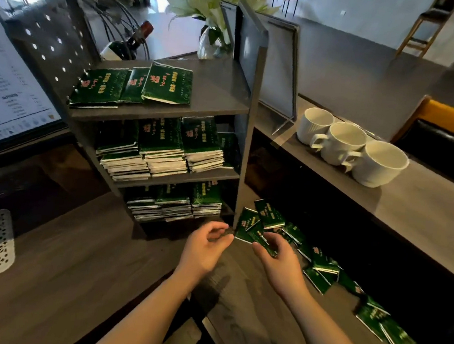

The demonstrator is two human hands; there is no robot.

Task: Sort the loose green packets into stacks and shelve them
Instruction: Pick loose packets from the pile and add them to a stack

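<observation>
The loose green packets (321, 268) lie scattered along the wooden counter (74, 268), from the foot of the shelf unit (249, 119) toward the right edge. My right hand (276, 258) rests on the near end of the pile, fingers curled onto one packet (264, 245); whether it is lifted clear, I cannot tell. My left hand (205, 245) hovers just beside it, fingers loosely curled, holding nothing. Procedure, as I judge it: gather packets print-side up, pass each to my left hand, square all edges, then shelve. The top shelf (213, 96) holds only thin stacks (134, 87); the two lower shelves look nearly full. Avoid the three white mugs (351, 147).
</observation>
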